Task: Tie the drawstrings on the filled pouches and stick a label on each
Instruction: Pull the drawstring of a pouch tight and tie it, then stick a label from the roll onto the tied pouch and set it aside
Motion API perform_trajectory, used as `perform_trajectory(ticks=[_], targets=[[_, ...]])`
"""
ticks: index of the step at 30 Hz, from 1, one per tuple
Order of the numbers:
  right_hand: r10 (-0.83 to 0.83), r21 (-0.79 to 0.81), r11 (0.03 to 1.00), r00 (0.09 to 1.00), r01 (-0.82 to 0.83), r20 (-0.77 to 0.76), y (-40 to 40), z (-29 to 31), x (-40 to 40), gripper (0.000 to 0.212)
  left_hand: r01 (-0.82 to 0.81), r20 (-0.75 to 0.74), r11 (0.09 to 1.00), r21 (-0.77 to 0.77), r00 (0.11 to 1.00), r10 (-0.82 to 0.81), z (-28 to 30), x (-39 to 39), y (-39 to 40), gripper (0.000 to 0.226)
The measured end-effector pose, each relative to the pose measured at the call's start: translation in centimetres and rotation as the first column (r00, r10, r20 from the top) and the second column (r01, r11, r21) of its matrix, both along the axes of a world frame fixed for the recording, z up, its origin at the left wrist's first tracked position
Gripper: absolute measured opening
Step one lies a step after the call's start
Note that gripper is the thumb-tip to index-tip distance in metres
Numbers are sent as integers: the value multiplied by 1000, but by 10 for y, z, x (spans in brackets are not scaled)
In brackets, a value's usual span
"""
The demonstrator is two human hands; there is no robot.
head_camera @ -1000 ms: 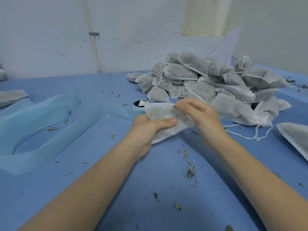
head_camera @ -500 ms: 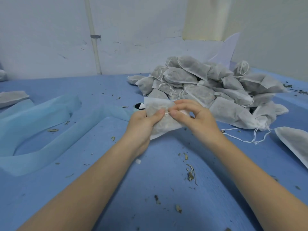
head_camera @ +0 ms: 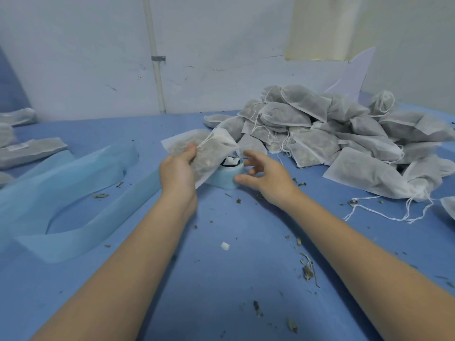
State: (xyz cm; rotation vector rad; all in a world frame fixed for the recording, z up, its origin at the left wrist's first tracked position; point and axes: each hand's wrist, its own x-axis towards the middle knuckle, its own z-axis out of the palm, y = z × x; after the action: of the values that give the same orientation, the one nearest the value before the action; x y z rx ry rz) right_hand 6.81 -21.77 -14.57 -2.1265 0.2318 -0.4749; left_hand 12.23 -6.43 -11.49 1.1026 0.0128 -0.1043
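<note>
A filled pouch (head_camera: 199,153) is gripped by the left hand (head_camera: 177,172), the thumb pressed on its face beside the gathered drawstring (head_camera: 206,142), the other fingers hidden behind it. The pouch is held tilted, lifted off the blue worktop (head_camera: 221,279), just above and to the left of the label roll (head_camera: 227,174). The pouch's lower corner overlaps the roll's left side in this view; whether they touch cannot be told.

The label roll, wrapped in pale blue backing with a dark core, is stood on the worktop between the two hands. The right hand (head_camera: 266,177) is held wide just to the right of the roll, fingers spread and loosely bent, nothing being held; the thumb tip lies against or very near the roll's lower right edge, and the fingertips are seen beside its upper rim.

A long strip of pale blue backing (head_camera: 73,193) is trailed in loops to the left of the roll. Farther left of the roll, at the worktop's edge, several flat pouches (head_camera: 32,150) are laid. To the right of and behind the roll, a heap of pouches (head_camera: 332,139) is piled, with loose white strings (head_camera: 384,212) trailing from its near right side. Dried leaf crumbs (head_camera: 307,269) and a small white scrap (head_camera: 225,246) are scattered on the worktop nearer the camera than the roll.
</note>
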Motion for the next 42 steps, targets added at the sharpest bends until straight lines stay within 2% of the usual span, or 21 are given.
perform_trajectory(ticks=[5,8,12,16,19,21,24,28,30,36,42], targets=[[66,-85,994,996,-71,-58,2,3,17,71,-3,-58,999,-32,998,1,-1,3,1,13],[106,-56,992,993,-109,-42,9,1,24,57,3,-54,1000,-24,999,-4,-2,4,1,13],[8,-32,999,1000,-7,5,20,-3,28,47,31,-3,999,25,1000,-31,-3,5,-1,10],[-5,-28,1000,1000,5,25,25,-4,25,60,51,65,989,137,996,-60,-5,4,-4,17],[33,63,998,999,-30,-36,16,-3,11,67,39,66,986,162,997,-50,-6,4,-4,23],[49,109,993,998,-45,-32,9,-2,2,58,29,67,985,169,997,-41,-6,5,-4,20],[4,52,999,999,-5,32,9,-2,-3,35,30,56,988,149,998,-39,-6,6,-3,14],[-73,69,995,993,67,90,13,-3,2,26,29,55,985,171,998,-39,-8,6,-3,11],[-79,51,996,990,74,117,13,-3,3,19,29,49,984,177,998,-38,-8,7,-2,16],[-124,-2,992,984,125,129,13,-4,3,18,27,37,979,204,999,-35,-8,7,-3,21],[-74,-257,959,983,116,166,20,-4,-6,17,22,59,964,264,997,-39,-8,6,-5,29]])
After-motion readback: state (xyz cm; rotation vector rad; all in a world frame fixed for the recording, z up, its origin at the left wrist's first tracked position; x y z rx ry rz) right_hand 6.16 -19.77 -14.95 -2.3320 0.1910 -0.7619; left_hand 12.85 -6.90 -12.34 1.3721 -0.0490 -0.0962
